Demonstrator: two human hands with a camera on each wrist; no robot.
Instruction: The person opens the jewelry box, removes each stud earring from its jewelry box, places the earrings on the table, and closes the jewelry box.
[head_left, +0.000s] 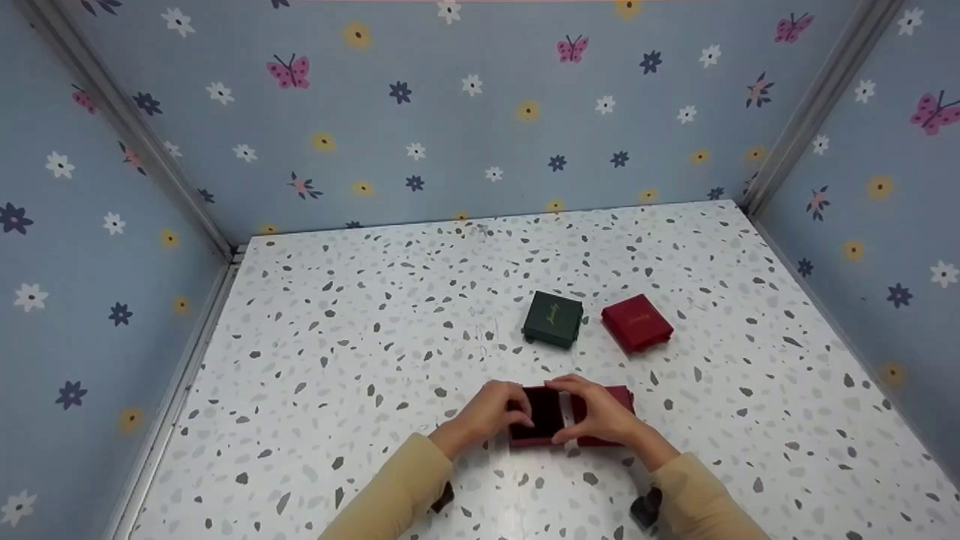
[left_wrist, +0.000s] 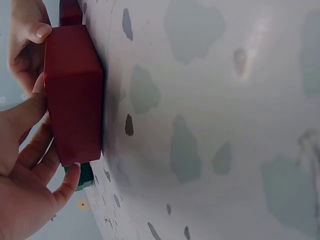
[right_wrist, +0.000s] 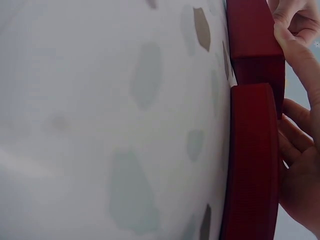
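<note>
A red jewelry box base (head_left: pixel 531 442) with a dark inside stands at the near middle of the table. Its red lid part (head_left: pixel 624 397) lies against its right side, and a pale strip (head_left: pixel 567 407) crosses between them. My left hand (head_left: pixel 496 407) is at the left end, with the thumb over the rim and other fingertips on the outer wall (left_wrist: pixel 75 120). The right hand (head_left: pixel 604 412) spans the base from front to back, gripping it between thumb and fingers. In the right wrist view, the lid part (right_wrist: pixel 252 165) sits in front of the right fingers.
Behind the hands stand a closed dark green box (head_left: pixel 553 320) with gold script and, right of it, a closed red box (head_left: pixel 637 324). Flower-patterned walls (head_left: pixel 480 112) enclose the speckled table (head_left: pixel 337 337) at the back and sides.
</note>
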